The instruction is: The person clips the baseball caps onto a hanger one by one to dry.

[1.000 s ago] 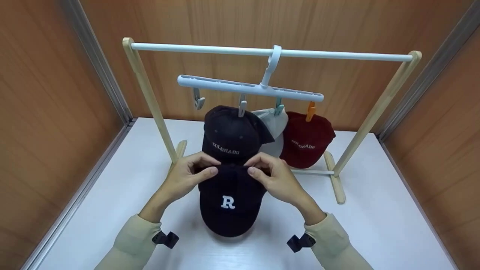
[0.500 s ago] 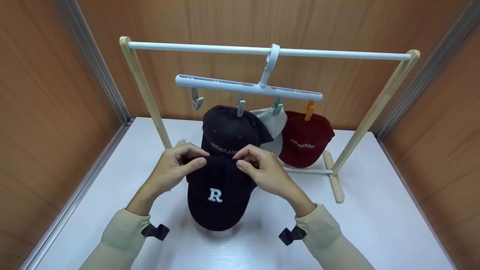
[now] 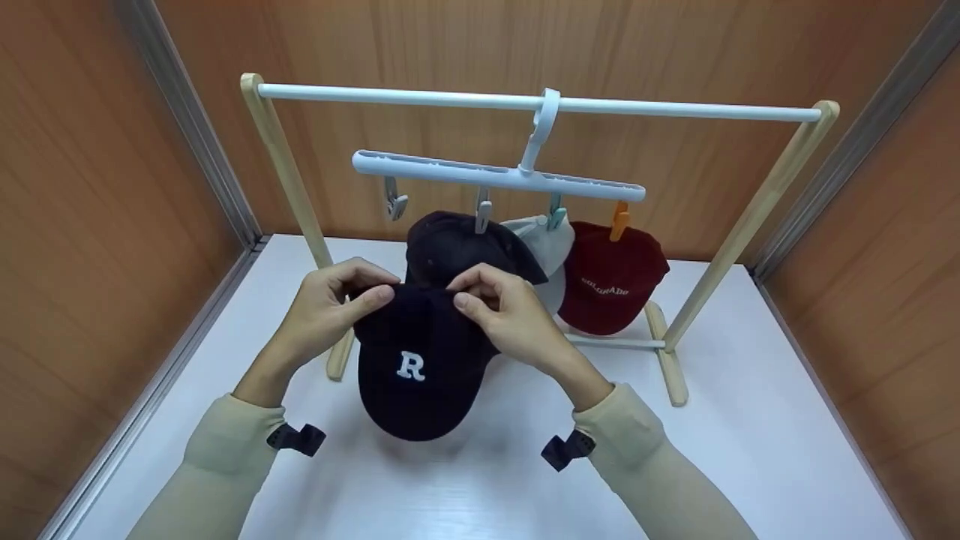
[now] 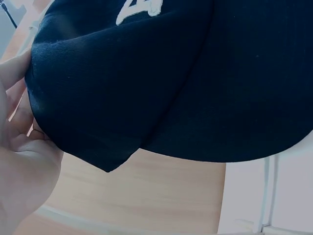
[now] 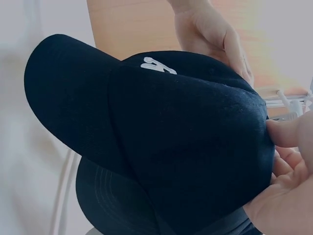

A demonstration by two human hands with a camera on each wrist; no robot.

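A dark navy cap [image 3: 427,375] with a white letter R hangs brim down between both hands, above the white table. My left hand [image 3: 330,304] pinches the left side of its crown between thumb and fingers. On the right side of the crown, my right hand [image 3: 506,311] pinches in the same way. In the right wrist view the cap [image 5: 190,132] shows side on, with the right fingers [image 5: 288,134] at its top edge. Just behind it, a second dark cap [image 3: 465,255] hangs from a grey clip [image 3: 484,214], its lettering hidden. A grey clip [image 3: 395,202] holding nothing hangs above the left hand.
A pale blue hanger [image 3: 495,176] hooks over the white rail [image 3: 675,110] of a wooden rack [image 3: 712,262]. A white cap [image 3: 551,244] hangs from a green clip and a dark red cap [image 3: 611,281] from an orange clip. Wooden panels [image 3: 90,187] enclose the table [image 3: 735,450].
Both hands have moved up and to the left with the R cap, away from the table's front. The cap now covers the lettering of the dark cap behind it.
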